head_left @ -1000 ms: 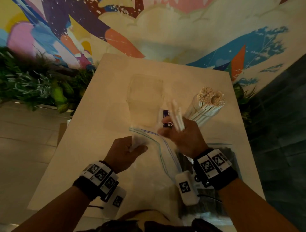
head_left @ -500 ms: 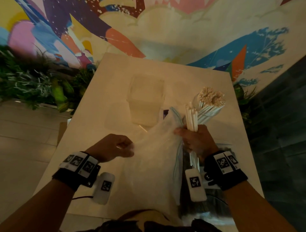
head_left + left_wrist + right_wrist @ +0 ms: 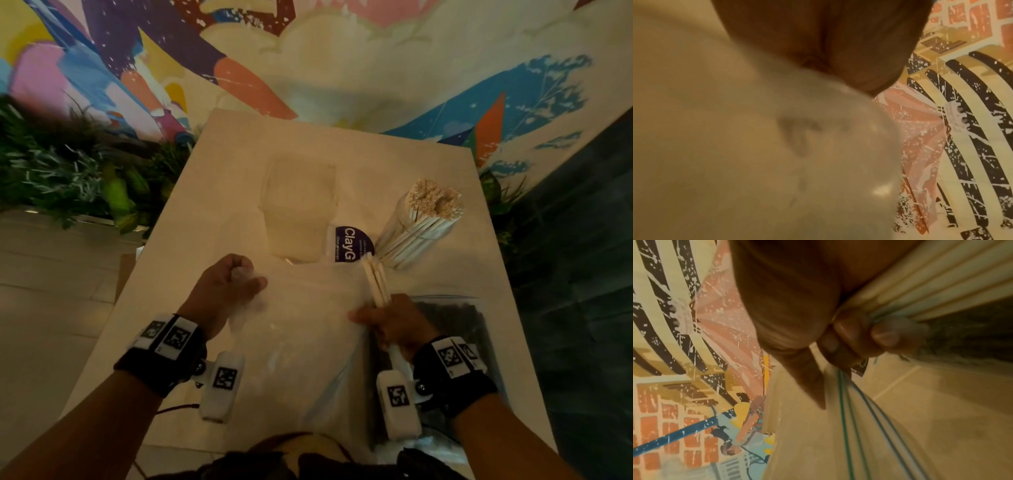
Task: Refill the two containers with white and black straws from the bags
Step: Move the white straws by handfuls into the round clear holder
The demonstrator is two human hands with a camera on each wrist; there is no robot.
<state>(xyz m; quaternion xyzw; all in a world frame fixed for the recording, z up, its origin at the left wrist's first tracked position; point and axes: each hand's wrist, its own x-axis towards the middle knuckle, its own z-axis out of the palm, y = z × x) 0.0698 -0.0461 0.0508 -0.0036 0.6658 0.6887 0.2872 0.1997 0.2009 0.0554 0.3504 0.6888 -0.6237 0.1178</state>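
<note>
Table (image 3: 212, 212) below mural wall (image 3: 342, 68); left hand (image 3: 224, 291) pinches bag (image 3: 308, 325), right hand (image 3: 394, 325) grips straws (image 3: 375, 281)

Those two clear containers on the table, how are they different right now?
The right container is packed with white straws fanning out of its top; the left container looks empty. The right one leans, while the left one seems to stand square. Both are clear plastic, side by side beyond the hands.

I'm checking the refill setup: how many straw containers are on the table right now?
2. A clear empty container stands mid-table; a second container, packed with white straws, stands to its right.
</note>
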